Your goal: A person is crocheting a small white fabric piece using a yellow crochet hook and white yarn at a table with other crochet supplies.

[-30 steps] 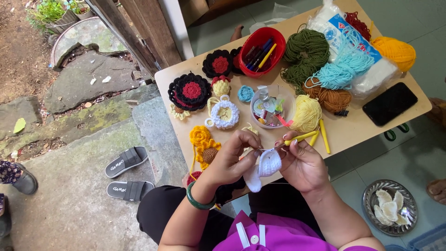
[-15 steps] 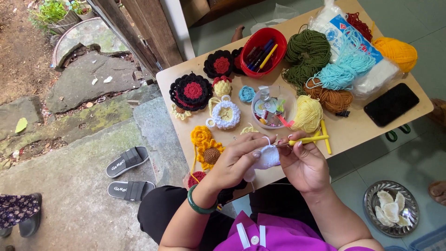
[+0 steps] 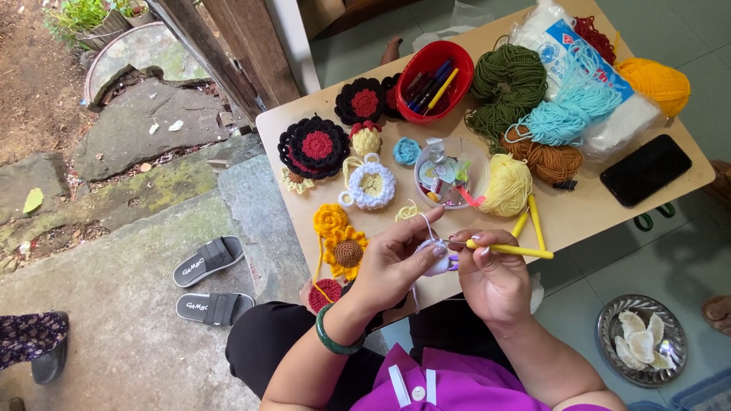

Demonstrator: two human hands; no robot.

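Crocheting at the bench's near edge

My left hand (image 3: 392, 262) pinches a white piece (image 3: 435, 257); my right hand (image 3: 491, 274) grips a yellow hook (image 3: 512, 250). Yarn crowds the wooden bench (image 3: 601, 209); sandals (image 3: 207, 281) lie on concrete.

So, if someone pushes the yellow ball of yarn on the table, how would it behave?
The yellow ball of yarn looks soft and loosely wound, so it would probably squash a little. Being rounded, it might roll, though the clear plastic tub beside it would likely stop it. It seems light for its size.

black phone (image 3: 646, 170) on table (image 3: 579, 221) | red basket (image 3: 434, 82) of pens | sandals (image 3: 209, 283) on floor
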